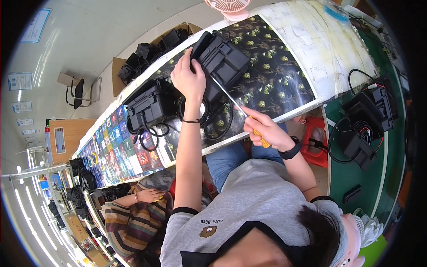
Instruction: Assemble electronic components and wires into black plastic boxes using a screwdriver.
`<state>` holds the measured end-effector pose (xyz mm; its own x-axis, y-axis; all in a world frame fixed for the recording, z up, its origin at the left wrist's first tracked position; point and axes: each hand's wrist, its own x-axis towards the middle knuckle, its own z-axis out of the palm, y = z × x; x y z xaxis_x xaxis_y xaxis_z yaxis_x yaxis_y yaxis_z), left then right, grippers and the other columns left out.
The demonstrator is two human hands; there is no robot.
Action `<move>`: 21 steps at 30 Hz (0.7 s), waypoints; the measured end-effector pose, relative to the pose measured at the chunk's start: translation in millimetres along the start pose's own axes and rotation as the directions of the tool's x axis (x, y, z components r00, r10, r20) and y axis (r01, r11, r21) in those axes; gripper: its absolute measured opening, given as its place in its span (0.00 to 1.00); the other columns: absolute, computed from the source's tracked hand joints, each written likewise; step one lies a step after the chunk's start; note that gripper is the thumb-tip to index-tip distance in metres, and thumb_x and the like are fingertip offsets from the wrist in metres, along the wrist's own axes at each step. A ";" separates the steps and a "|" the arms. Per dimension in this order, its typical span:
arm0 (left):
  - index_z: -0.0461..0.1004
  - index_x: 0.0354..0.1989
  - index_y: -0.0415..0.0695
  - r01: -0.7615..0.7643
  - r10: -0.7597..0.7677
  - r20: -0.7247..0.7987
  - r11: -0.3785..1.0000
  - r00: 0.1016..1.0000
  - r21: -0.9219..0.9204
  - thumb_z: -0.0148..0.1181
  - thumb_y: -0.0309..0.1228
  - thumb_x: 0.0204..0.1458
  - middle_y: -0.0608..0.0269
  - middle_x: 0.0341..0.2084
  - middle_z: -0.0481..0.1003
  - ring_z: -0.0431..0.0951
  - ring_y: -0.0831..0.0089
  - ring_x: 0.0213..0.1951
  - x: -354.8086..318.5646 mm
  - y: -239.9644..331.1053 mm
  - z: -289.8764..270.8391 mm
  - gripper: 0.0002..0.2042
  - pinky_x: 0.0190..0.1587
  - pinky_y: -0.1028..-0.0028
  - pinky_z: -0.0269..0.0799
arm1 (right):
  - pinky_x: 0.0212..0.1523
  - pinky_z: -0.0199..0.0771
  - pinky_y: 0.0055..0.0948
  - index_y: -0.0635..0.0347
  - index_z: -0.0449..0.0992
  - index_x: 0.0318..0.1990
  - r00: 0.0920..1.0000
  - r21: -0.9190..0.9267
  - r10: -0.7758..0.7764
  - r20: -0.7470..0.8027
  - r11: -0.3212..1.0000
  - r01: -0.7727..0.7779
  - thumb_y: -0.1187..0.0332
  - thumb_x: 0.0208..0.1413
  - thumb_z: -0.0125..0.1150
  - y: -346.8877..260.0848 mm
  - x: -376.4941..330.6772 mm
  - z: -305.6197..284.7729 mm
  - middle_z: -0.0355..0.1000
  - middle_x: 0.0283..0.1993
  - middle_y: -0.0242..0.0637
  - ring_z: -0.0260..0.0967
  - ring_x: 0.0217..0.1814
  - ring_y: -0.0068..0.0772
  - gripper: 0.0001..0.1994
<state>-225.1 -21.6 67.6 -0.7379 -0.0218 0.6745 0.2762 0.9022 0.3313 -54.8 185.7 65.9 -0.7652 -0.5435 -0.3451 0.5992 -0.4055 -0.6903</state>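
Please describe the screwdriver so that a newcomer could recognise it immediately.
Start from the long table with the dark patterned sheet. At its near edge, the right hand holds the screwdriver, its shaft pointing at a bulky black case. Its yellow handle sets it apart from that case.

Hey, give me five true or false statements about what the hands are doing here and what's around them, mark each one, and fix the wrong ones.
1. The right hand has a yellow-handled screwdriver in its grip. True.
2. The left hand lies on the person's lap. False: it is up at the large black case.
3. The wide black wristband is worn on the left wrist. False: the wide black wristband is on the right wrist; the left has a thin dark band.
4. Another black case lies to the left of the left hand. True.
5. A pink fan stands at the picture's top edge. True.
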 end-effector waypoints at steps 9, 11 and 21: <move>0.78 0.52 0.48 -0.041 0.023 -0.150 0.992 0.988 -0.120 0.55 0.21 0.54 0.61 0.42 0.81 0.80 0.63 0.42 -26.2 0.0 -21.8 0.18 0.47 0.68 0.67 | 0.21 0.57 0.14 0.52 0.52 0.75 0.992 -0.188 0.027 0.126 0.982 -0.003 0.69 0.71 0.47 -7.4 -23.5 -34.1 0.60 0.29 0.22 0.54 0.22 0.11 0.27; 0.78 0.52 0.46 -0.097 0.062 -0.200 0.981 0.978 -0.169 0.55 0.19 0.53 0.60 0.42 0.81 0.80 0.63 0.43 -33.3 -1.5 -24.7 0.18 0.49 0.69 0.67 | 0.19 0.56 0.14 0.56 0.55 0.73 0.986 -0.261 -0.054 0.158 0.961 0.095 0.70 0.69 0.49 -20.8 -33.9 -51.6 0.59 0.25 0.21 0.54 0.19 0.10 0.26; 0.78 0.51 0.42 -0.169 0.128 -0.205 0.966 0.970 -0.197 0.55 0.17 0.52 0.58 0.44 0.81 0.80 0.63 0.44 -51.2 12.2 -36.5 0.17 0.51 0.69 0.66 | 0.23 0.63 0.11 0.55 0.62 0.65 0.768 -0.341 -0.527 -0.363 0.843 0.416 0.72 0.61 0.61 -21.6 -9.9 -71.7 0.70 0.58 0.36 0.62 0.29 0.10 0.25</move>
<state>-161.5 -25.2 61.2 -0.5545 0.0059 0.8322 0.5130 0.7899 0.3362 -77.0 252.5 38.6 -0.9892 0.0630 -0.1326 0.1062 -0.3169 -0.9425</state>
